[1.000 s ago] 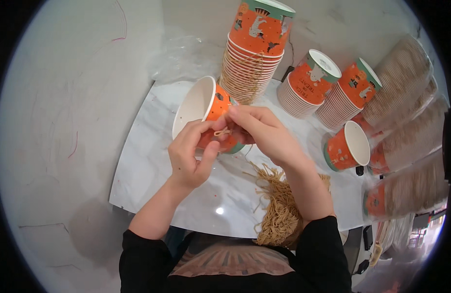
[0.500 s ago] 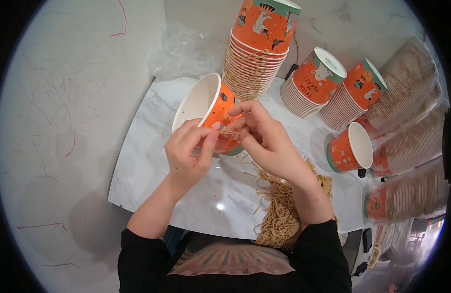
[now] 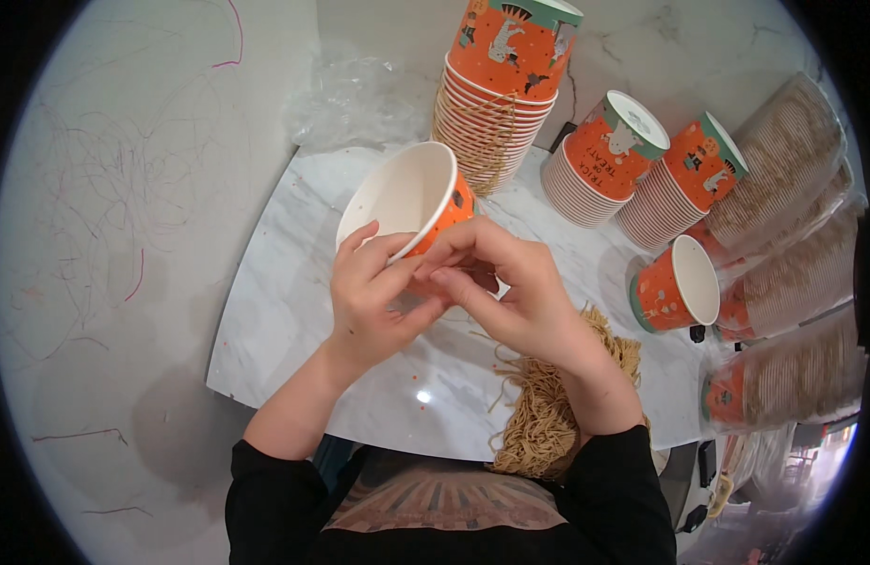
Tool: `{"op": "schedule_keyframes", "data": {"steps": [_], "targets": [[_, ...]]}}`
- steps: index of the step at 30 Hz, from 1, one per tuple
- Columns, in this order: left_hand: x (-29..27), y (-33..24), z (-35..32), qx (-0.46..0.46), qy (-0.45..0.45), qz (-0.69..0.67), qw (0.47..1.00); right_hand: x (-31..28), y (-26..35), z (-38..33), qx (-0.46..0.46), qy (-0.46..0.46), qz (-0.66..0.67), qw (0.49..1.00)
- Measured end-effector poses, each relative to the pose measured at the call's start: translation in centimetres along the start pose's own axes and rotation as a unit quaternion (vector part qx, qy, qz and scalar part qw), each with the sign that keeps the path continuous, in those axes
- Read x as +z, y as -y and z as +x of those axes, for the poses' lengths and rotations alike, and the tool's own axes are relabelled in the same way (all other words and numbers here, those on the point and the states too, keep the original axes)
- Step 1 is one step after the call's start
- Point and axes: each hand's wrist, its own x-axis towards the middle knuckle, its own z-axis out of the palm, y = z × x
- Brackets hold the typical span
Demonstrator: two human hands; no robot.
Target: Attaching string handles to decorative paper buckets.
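We look down on a white marble-patterned tabletop [image 3: 293, 311] from above our own forearms, which wear black sleeves. Our left hand [image 3: 369, 301] and right hand [image 3: 510, 297] meet just above the table's middle, holding an orange paper cup with a white inside [image 3: 406, 198]. The cup lies tilted on its side, mouth facing up and to the left, so that its outer wall and base are turned toward our fingers. The left thumb and fingers press together against the cup's lower rim and wall, steadying it. The right fingers curl inward and pinch close at the cup's side, near the left thumb; what they pinch is too small to make out.

Just beneath the right wrist rests a loose bundle of tan, straw-like strands [image 3: 548, 414], within easy reach. Behind the hands stands a tall stack of matching orange cups with string handles [image 3: 496, 104]. To its right lean two shorter stacks [image 3: 595, 160] [image 3: 675, 184], and a single orange cup lies on its side [image 3: 675, 282]. Sleeves of stacked cups in clear plastic wrap [image 3: 783, 282] crowd the right edge. Crumpled clear plastic [image 3: 355, 99] sits at the far left corner.
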Motion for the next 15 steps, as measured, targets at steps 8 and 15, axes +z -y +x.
{"op": "schedule_keyframes", "data": {"steps": [8, 15], "targets": [[0.3, 0.5, -0.5, 0.003, -0.016, 0.008, 1.0, -1.9, 0.4, 0.4, -0.044, 0.001, -0.104, 0.994], [0.2, 0.5, -0.5, 0.017, -0.006, -0.007, 1.0, -2.0, 0.2, 0.3, -0.166, 0.002, -0.296, 0.941]]}}
